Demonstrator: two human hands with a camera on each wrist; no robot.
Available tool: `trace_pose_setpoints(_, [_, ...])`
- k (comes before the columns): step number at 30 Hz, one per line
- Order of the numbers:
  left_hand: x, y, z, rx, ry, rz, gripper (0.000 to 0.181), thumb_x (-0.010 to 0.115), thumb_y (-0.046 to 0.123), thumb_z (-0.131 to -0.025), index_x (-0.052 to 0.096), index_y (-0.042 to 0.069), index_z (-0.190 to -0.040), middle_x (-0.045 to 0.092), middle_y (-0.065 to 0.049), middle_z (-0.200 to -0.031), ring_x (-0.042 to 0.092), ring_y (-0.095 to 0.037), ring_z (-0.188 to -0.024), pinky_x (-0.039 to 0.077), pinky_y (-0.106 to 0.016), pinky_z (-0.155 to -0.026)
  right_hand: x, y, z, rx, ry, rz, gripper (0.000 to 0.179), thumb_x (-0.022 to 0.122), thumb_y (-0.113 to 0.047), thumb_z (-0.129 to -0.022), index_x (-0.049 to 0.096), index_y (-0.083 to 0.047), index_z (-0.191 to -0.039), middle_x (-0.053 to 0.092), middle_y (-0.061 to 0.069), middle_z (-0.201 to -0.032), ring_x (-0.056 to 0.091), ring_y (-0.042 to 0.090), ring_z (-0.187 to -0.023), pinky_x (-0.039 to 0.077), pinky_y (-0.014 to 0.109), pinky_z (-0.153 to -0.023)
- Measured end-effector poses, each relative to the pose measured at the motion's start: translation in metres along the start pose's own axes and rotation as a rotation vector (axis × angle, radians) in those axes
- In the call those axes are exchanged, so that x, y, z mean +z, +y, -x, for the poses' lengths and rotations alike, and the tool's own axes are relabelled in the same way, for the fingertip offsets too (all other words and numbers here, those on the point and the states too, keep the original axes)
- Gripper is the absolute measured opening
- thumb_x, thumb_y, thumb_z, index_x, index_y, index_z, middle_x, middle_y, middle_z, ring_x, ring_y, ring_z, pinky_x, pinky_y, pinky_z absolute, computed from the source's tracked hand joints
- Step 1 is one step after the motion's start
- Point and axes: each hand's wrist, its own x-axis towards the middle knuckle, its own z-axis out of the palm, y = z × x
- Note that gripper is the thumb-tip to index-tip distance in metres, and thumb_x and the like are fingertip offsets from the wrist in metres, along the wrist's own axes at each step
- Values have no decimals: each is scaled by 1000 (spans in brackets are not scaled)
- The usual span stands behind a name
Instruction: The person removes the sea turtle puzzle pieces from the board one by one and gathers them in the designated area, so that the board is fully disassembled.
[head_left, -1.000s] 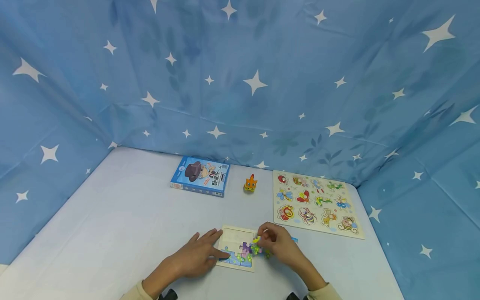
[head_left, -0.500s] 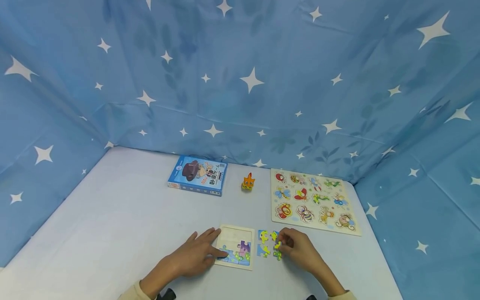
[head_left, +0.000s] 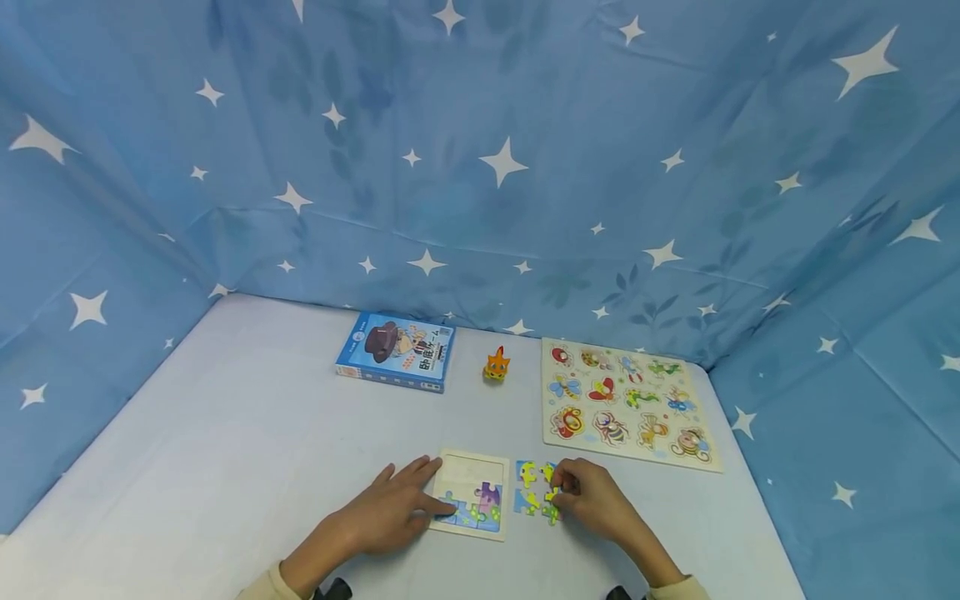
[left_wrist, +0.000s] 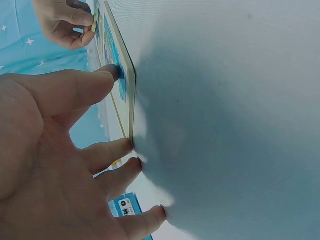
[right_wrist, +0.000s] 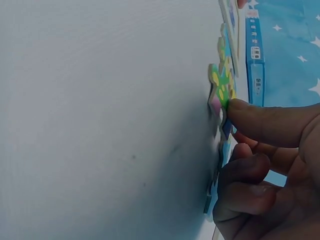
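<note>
A small wooden jigsaw tray (head_left: pixel 461 475) lies in front of me, with blue, green and purple pieces fitted along its bottom and right side. My left hand (head_left: pixel 393 510) rests at the tray's left edge, its thumb pressing on the blue pieces and its fingers spread out. To the right of the tray, my right hand (head_left: pixel 596 497) pinches a green and yellow jigsaw piece (right_wrist: pixel 221 85) between thumb and forefinger. Several loose jigsaw pieces (head_left: pixel 527 473) lie between the tray and that hand, which partly hides some of them.
Behind the tray stands a small orange and yellow toy figure (head_left: pixel 496 365). A blue game box (head_left: pixel 396 350) lies at the back, left of the toy. On the right is a wooden insect puzzle board (head_left: pixel 630 403). A blue starry curtain (head_left: pixel 480 208) encloses the white table (head_left: pixel 262 433).
My right hand has moved right, from the tray's right edge to the far side of the loose pieces, uncovering several of them. My left hand keeps its place on the tray.
</note>
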Motion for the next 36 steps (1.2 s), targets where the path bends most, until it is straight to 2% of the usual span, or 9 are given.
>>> trace_pose_setpoints(10, [1,0,0,12,5,-12,33,66,13,-96,76,30,-123,37,-16,-162,26,-39,-152,20,-73,-114,5,-1,2,4,27,134,22,80,-1,-81,63,-14,-84,51,-3,-80,46,15,-75,40,27,-65])
trace_pose_setpoints(16, [1,0,0,8,2,-10,33,67,14,-96,76,30,-123,37,-16,-162,26,-40,-152,20,-73,-114,8,-8,4,2,62,220,22,82,-5,-81,64,-16,-88,53,-6,-83,49,11,-76,45,29,-67])
trace_pose_setpoints(20, [1,0,0,12,7,-18,33,68,14,-96,76,30,-123,38,-16,-161,27,-40,-151,21,-73,-114,13,-22,2,-84,99,253,23,83,-6,-82,71,-14,-100,57,-6,-93,53,11,-82,49,30,-70])
trace_pose_setpoints(22, [1,-1,0,13,6,-18,32,68,14,-96,76,30,-123,37,-16,-161,27,-40,-151,21,-73,-114,18,-30,-2,-158,78,243,27,81,-6,-84,73,-11,-109,59,-4,-98,54,12,-84,49,29,-70])
trace_pose_setpoints(24, [1,-1,0,12,3,-20,33,67,15,-96,76,30,-123,37,-16,-161,27,-40,-151,21,-73,-114,24,-38,-7,-238,18,241,30,80,-7,-87,72,-9,-115,59,-1,-102,54,12,-85,49,29,-71])
trace_pose_setpoints(27, [1,-2,0,11,-5,-14,33,67,15,-96,76,31,-123,37,-17,-162,27,-41,-151,20,-74,-113,35,-48,-14,-315,-69,277,32,79,-12,-89,72,-10,-120,59,0,-104,51,8,-83,48,27,-70])
trace_pose_setpoints(30, [1,-2,0,15,-7,-10,33,67,15,-96,76,31,-124,37,-17,-162,26,-41,-151,21,-74,-113,43,-53,-19,-333,-112,324,31,79,-17,-90,73,-12,-119,58,-3,-103,46,4,-80,46,24,-69])
trace_pose_setpoints(36, [-1,0,0,12,-4,-14,33,67,15,-96,76,31,-124,37,-17,-162,27,-41,-151,21,-74,-113,50,-55,-26,-325,-111,312,22,79,-11,-88,72,-13,-109,56,-6,-98,47,3,-80,48,26,-72])
